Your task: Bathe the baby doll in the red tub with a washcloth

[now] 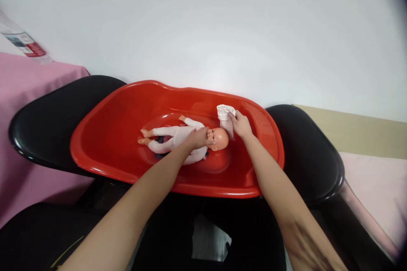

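A baby doll (178, 137) in a white suit lies on its back inside a red plastic baby tub (114, 135), its bare head (219, 138) toward the right. My left hand (197, 137) rests on the doll's chest and neck, fingers curled around it. Just beyond the doll's head, my right hand (241, 125) pinches a small folded white cloth (226, 116), which hangs close to the head.
The tub rests across two black chairs (47, 123) (305, 152). A pink cloth-covered surface (19, 93) with a plastic bottle (22, 40) is at the left. A white wall is behind. Something white (210, 241) lies on the dark floor below.
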Tool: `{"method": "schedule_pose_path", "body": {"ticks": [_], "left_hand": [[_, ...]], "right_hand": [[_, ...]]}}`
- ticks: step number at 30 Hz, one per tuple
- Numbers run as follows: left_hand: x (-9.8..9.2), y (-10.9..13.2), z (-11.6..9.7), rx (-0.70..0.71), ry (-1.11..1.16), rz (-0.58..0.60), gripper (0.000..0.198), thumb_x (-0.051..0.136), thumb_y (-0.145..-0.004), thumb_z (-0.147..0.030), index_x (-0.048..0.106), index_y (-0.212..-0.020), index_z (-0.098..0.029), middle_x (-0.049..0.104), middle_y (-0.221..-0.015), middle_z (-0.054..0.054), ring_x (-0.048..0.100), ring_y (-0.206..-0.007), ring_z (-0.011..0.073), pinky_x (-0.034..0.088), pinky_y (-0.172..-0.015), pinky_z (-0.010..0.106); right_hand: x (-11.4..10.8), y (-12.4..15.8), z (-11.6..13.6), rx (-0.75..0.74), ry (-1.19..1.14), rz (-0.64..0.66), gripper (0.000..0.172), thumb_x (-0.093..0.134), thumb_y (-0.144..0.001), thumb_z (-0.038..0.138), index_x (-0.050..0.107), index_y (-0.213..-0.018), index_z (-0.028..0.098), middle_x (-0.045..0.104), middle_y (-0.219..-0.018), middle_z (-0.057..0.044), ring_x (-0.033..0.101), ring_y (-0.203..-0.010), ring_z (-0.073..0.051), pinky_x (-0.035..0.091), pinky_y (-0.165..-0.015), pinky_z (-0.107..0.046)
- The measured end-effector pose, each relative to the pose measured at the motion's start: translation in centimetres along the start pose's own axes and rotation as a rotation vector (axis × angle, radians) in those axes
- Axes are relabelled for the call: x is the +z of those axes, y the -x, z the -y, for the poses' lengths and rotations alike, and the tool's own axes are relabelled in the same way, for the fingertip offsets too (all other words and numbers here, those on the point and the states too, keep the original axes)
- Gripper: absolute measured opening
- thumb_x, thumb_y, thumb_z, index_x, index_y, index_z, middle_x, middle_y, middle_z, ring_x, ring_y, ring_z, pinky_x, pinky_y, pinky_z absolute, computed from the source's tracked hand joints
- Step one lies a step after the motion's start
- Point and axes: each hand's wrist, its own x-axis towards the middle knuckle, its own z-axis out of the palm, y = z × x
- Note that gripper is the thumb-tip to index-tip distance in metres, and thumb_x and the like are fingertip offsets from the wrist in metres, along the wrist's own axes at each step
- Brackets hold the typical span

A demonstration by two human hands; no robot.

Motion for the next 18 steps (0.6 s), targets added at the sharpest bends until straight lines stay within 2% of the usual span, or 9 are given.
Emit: {"method": "schedule_pose_path", "body": {"ticks": [4,7,10,12,15,16,18], "left_hand": [[0.0,0.0,0.0,0.004,-0.006,0.009,0.052,0.086,-0.1,-0.06,0.067,-0.134,-0.026,0.081,-0.142,0.013,0.073,-0.135,0.0397,0.048,-0.127,0.051],[0.1,0.0,0.0,0.005,-0.001,-0.001,0.05,0.086,-0.101,-0.057,0.067,-0.134,-0.025,0.08,-0.145,0.014,0.073,-0.136,0.0404,0.046,-0.13,0.053],[0.2,-0.1,0.1,0.003,0.008,-0.004,0.047,0.088,-0.102,-0.055,0.069,-0.132,-0.025,0.08,-0.146,0.014,0.074,-0.135,0.0395,0.045,-0.133,0.054],[0.2,-0.2,0.2,-0.001,0.005,0.009,0.046,0.088,-0.102,-0.056,0.072,-0.131,-0.024,0.081,-0.146,0.013,0.074,-0.135,0.0389,0.045,-0.134,0.055],[0.1,-0.4,0.2,0.04,0.009,0.031,0.046,0.087,-0.104,-0.054,0.077,-0.138,-0.026,0.079,-0.153,0.013,0.071,-0.145,0.0402,0.042,-0.138,0.058],[0.1,-0.4,0.2,0.056,0.015,0.034,0.052,0.091,-0.101,-0.053,0.077,-0.144,-0.026,0.078,-0.157,0.014,0.069,-0.15,0.0418,0.04,-0.139,0.06],[0.1,-0.4,0.1,0.073,0.032,0.033,0.074,0.1,-0.094,-0.05,0.072,-0.157,-0.025,0.073,-0.166,0.018,0.063,-0.157,0.045,0.037,-0.142,0.064]], "right_hand": [[0.2,0.1,0.0,-0.012,-0.073,0.096,0.039,0.057,-0.122,0.053,0.082,-0.128,0.024,0.088,-0.129,-0.012,0.08,-0.127,-0.034,0.06,-0.117,-0.044],[0.4,0.4,0.2,-0.037,-0.154,0.204,0.04,0.061,-0.121,0.051,0.083,-0.139,0.022,0.087,-0.143,-0.012,0.078,-0.138,-0.034,0.058,-0.124,-0.044],[0.6,0.7,0.2,-0.028,-0.211,0.328,0.044,0.062,-0.121,0.05,0.083,-0.146,0.021,0.085,-0.149,-0.012,0.078,-0.139,-0.033,0.058,-0.125,-0.044],[0.7,0.7,0.3,-0.04,-0.231,0.466,0.041,0.065,-0.12,0.049,0.085,-0.142,0.021,0.085,-0.147,-0.011,0.08,-0.134,-0.031,0.06,-0.122,-0.041],[0.9,0.4,0.1,-0.15,-0.214,0.692,0.031,0.07,-0.117,0.046,0.088,-0.122,0.021,0.082,-0.152,-0.01,0.078,-0.133,-0.028,0.06,-0.121,-0.038],[1.1,0.2,0.0,-0.183,-0.185,0.722,0.029,0.072,-0.116,0.046,0.087,-0.115,0.021,0.079,-0.156,-0.01,0.078,-0.134,-0.028,0.06,-0.12,-0.038],[1.6,0.1,-0.2,-0.196,-0.077,0.69,0.021,0.081,-0.109,0.04,0.084,-0.111,0.019,0.075,-0.16,-0.013,0.076,-0.134,-0.03,0.062,-0.117,-0.04]]}}
